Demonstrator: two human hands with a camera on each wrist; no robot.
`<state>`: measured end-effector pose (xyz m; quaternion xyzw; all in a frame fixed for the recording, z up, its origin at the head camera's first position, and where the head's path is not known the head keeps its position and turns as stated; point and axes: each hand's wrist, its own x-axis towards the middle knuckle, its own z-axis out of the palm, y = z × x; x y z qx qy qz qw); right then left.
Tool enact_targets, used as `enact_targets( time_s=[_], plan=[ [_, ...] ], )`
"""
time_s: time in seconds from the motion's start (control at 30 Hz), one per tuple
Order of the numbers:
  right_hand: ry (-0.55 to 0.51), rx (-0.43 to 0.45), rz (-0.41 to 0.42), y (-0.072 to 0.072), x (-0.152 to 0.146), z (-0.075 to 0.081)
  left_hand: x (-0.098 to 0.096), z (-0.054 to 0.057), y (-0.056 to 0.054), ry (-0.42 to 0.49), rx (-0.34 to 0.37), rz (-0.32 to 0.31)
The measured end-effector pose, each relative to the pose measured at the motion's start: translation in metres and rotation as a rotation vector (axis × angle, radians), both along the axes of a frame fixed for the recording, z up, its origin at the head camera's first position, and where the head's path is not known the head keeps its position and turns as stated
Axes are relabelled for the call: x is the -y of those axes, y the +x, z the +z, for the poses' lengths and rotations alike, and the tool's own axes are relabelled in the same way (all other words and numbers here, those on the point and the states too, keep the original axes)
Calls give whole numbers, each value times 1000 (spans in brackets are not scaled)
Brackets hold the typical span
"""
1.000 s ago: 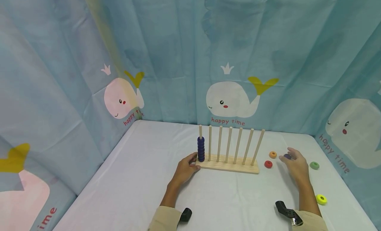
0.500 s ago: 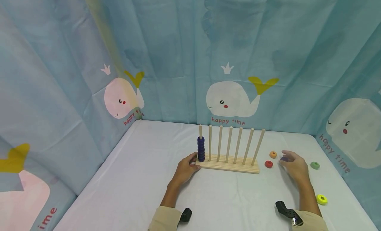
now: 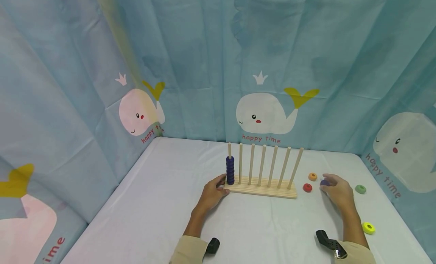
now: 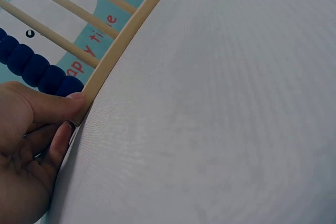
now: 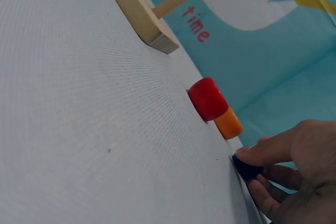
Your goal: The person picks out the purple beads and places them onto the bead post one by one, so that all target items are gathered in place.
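Observation:
A wooden peg rack [image 3: 262,188] stands upright on the white table, with a row of bare pegs. Several dark blue beads [image 3: 230,171] are stacked on its leftmost peg. My left hand [image 3: 211,194] holds the left end of the base; in the left wrist view its thumb [image 4: 71,104] lies against the wood beside the lowest bead. Right of the rack, my right hand [image 3: 341,193] pinches a loose blue bead [image 5: 245,168] between thumb and fingers, at the tabletop. Part of that bead is hidden by the fingers.
Between rack and right hand lie a red bead [image 3: 307,187] and an orange bead [image 3: 312,176]. A green bead [image 3: 360,189] sits right of the hand, and a yellow bead [image 3: 368,228] lies nearer the front. A whale-print curtain [image 3: 190,67] hangs behind the table.
My right hand's fingers have drawn in on the blue bead, which has shifted slightly left and toward the front. The left hand and the rack have stayed in place.

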<state>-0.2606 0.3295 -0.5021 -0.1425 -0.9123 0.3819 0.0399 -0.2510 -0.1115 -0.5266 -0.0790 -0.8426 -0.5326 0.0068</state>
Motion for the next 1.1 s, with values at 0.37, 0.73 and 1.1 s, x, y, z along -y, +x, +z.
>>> enact_targets(
  time_s=[0.37,0.73,1.1],
  plan=[
    [-8,22,5,0,-2,1,0,0,0,-3,10,7],
    [-34,-2,10,4,-1,7,0,1,1,-2,11,10],
    [-105,-25,7,8,3,24,0,1,1,-4,16,3]
  ],
)
